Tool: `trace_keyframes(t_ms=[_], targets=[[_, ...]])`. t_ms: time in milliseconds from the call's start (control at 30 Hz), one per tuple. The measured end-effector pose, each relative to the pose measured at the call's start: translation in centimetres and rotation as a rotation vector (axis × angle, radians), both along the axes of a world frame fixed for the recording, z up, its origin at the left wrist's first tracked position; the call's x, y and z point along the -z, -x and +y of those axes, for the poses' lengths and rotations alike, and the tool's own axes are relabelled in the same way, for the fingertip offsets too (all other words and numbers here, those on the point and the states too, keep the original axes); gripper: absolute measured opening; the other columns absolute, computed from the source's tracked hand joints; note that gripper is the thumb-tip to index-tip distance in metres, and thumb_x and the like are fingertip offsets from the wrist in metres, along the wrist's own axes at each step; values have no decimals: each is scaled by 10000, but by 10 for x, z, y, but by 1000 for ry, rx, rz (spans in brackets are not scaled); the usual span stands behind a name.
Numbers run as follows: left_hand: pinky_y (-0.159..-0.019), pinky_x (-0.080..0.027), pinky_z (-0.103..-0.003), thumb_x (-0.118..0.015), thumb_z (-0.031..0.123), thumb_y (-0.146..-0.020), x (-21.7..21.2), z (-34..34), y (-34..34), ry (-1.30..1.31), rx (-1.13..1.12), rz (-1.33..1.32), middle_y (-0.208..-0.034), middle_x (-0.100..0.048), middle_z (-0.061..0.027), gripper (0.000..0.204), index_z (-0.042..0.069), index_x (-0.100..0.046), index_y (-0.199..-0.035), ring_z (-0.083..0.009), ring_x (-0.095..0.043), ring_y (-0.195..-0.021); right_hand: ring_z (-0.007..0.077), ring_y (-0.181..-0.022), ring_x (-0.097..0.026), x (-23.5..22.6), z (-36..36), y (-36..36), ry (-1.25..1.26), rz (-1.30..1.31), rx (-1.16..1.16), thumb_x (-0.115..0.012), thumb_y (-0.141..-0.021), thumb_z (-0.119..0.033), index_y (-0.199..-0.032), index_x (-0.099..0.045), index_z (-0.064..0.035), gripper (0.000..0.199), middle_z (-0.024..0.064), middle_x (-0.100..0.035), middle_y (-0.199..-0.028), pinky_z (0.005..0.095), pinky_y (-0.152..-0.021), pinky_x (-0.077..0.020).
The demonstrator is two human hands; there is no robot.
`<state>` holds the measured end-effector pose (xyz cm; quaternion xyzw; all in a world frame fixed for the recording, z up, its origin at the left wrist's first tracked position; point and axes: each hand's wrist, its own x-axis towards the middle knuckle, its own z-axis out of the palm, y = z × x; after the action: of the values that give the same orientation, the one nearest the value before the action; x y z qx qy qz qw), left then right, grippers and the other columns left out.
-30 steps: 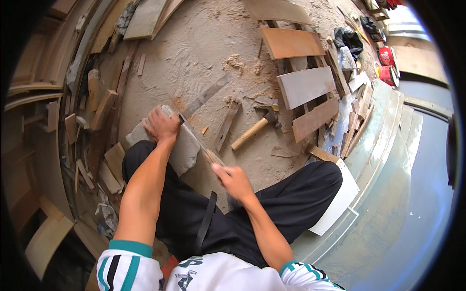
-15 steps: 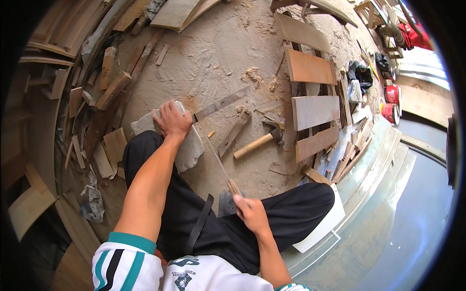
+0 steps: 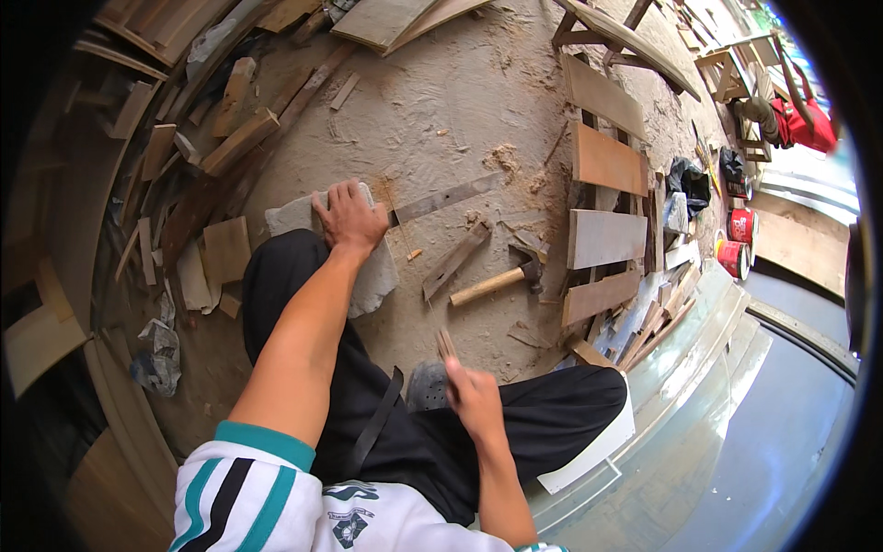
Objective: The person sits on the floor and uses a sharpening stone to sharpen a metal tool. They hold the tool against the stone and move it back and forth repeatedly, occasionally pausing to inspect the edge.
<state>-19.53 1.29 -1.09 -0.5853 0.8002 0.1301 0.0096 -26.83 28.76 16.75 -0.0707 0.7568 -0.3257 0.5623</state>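
Toward ten o'clock in the view, wood scraps (image 3: 241,143) crowd the floor's left edge, ends jutting inward. At nine o'clock the left knee (image 3: 283,276) bends up against a rough pale slab (image 3: 372,285). The left grip (image 3: 351,219) lies across the slab's upper part, fingers bent; whether it clasps anything, I cannot tell. From beside it a flat dark metal strip (image 3: 446,198) runs toward two o'clock, out over the floor (image 3: 414,110), which opens wide toward twelve.

Near six o'clock the right grip (image 3: 474,396) is closed around a wooden-handled tool (image 3: 445,346) pointing toward eleven; its far end is too blurred to trace. That hand works in the pocket between the knees. At the centre lies a narrow wood piece (image 3: 457,260), with a hammer (image 3: 487,287) near it toward four, tightening the room there. The hammer's head sits just beside the left edge of a row of boards (image 3: 607,237) toward three. Glassy sheets (image 3: 727,432) fill four o'clock.
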Motion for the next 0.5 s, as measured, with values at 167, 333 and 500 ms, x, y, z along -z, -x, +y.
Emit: trace_keyframes(t_ms=[167,333,500], targets=[[-1128,-133,-591,-549,320,-780,7,-2,0,18,-33,50,-1262,-520,-156,552,12,-498,-1235,-291,-412,-1270,112,-509,-402,33,-41,4,65,-15,60,-543,-976,-406,-605,-508,4,554,14,-451,-523,293,-487,-328],[-1126,-132,-591,-548,321,-783,1,1,-7,29,-20,47,-1238,-523,-147,545,11,-490,-1227,-293,-416,-1261,97,-444,-390,-25,1,-1,-15,-16,32,-549,-968,-423,-565,-500,-54,548,1,-443,-501,270,-436,-283],[-1140,-101,-580,-547,334,-793,-3,-1,0,-65,-20,11,-1262,-506,-140,558,0,-482,-1235,-284,-393,-1274,92,-446,-391,40,-52,4,101,32,3,-525,-981,-423,-569,-493,-63,548,-2,-442,-507,269,-444,-281]])
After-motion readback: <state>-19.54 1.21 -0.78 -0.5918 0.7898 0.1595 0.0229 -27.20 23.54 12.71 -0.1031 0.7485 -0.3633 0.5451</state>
